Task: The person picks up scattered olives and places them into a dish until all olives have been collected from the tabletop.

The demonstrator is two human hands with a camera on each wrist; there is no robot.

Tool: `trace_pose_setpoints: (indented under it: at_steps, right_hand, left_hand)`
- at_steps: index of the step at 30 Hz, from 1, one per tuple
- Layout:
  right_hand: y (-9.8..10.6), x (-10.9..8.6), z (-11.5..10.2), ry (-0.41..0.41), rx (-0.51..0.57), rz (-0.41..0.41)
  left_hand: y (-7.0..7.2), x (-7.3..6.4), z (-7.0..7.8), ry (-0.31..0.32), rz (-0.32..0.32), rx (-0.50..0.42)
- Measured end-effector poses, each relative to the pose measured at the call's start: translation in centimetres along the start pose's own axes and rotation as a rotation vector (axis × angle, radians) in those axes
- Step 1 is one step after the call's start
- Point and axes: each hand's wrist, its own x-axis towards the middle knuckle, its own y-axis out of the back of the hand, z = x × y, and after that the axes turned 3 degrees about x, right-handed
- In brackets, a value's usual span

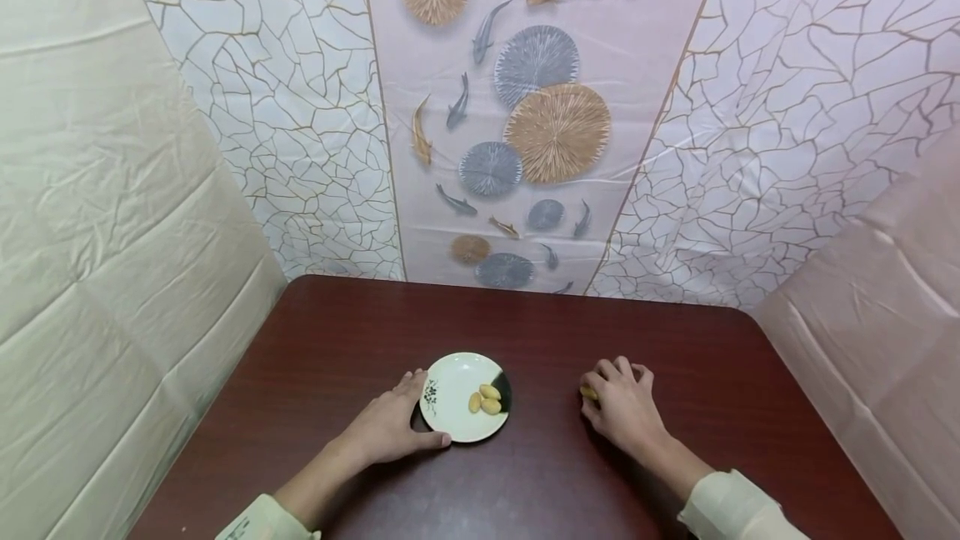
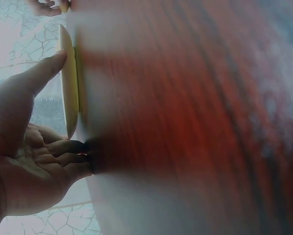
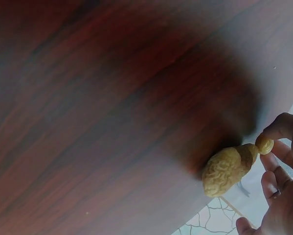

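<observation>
- So the left hand [image 1: 390, 421] has a wide grip at the plate [image 1: 453, 426], fingers by the rim near 10 o'clock and thumb on it around 7.
- That plate sits flat on the dark red-brown worktop [image 1: 551, 482], with 3 small yellow pieces [image 1: 490, 399] bunched on it at about 3 o'clock, right by its dark patch [image 1: 505, 382].
- Over at 3 o'clock from the plate, well apart, the right hand [image 1: 622, 407] has a narrow grip, holding a wrinkled yellow piece [image 3: 228, 171] just off its fingertips.
- Right wrist view: thumb and finger pinch a small rounded yellow bit [image 3: 264, 145] at its end. Can't tell if that's all 1 piece or 2, or if it touches the worktop.
- Pale sleeves [image 1: 731, 507] on both arms; patterned backdrop [image 1: 495, 107] with fish, 12 o'clock past the worktop.
</observation>
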Motion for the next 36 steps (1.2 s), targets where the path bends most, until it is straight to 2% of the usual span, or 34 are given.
trace_pose_setpoints:
  at_steps: [18,26,36]
  right_hand:
    - [0.6,0.7,-3.2,0.099,0.099,0.094]
    - [1.0,1.4,-4.8,0.129,0.148,0.096]
    - [1.3,2.3,-6.4,0.151,0.174,0.057]
  left_hand:
    - [0.3,0.3,0.0,-0.009,0.012,0.043]
    - [0.2,0.2,-0.1,-0.01,0.011,0.046]
    - [0.3,0.2,0.1,-0.015,0.02,0.041]
